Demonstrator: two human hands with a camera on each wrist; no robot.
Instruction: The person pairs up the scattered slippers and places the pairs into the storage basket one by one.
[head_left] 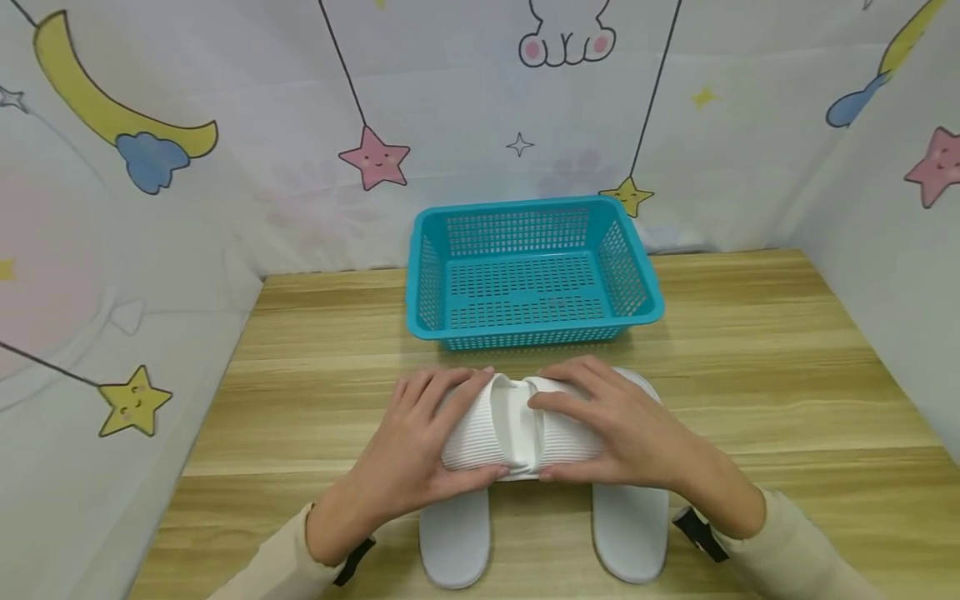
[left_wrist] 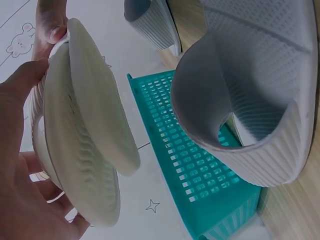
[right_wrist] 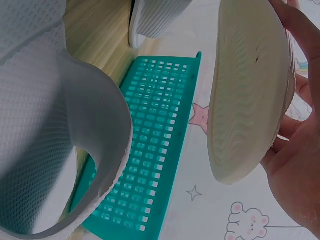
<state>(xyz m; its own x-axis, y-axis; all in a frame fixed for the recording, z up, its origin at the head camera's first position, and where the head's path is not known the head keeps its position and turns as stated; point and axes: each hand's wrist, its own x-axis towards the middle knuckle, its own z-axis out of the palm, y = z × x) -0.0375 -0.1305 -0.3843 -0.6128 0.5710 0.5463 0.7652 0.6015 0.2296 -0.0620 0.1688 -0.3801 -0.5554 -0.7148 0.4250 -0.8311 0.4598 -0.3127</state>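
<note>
Above the wooden table I hold a pair of white slippers with ribbed straps, one strap (head_left: pixel 471 435) under each hand. My left hand (head_left: pixel 408 442) grips the left part, fingers over the far side and thumb along the near edge. From the other side my right hand (head_left: pixel 630 429) grips the ribbed strap (head_left: pixel 570 437) the same way. Pale soles (left_wrist: pixel 82 135) show in the left wrist view, two lying close together. One sole (right_wrist: pixel 245 95) faces the right wrist camera. Beneath the hands, a left slipper (head_left: pixel 455 542) and a right slipper (head_left: pixel 632 533) lie on the table, partly hidden.
A blue-green plastic basket (head_left: pixel 525 333) with perforated walls stands behind the slippers, near the back of the wooden table (head_left: pixel 322 333). White fabric walls (head_left: pixel 465 100) printed with stars and moons enclose the table at the back and both sides.
</note>
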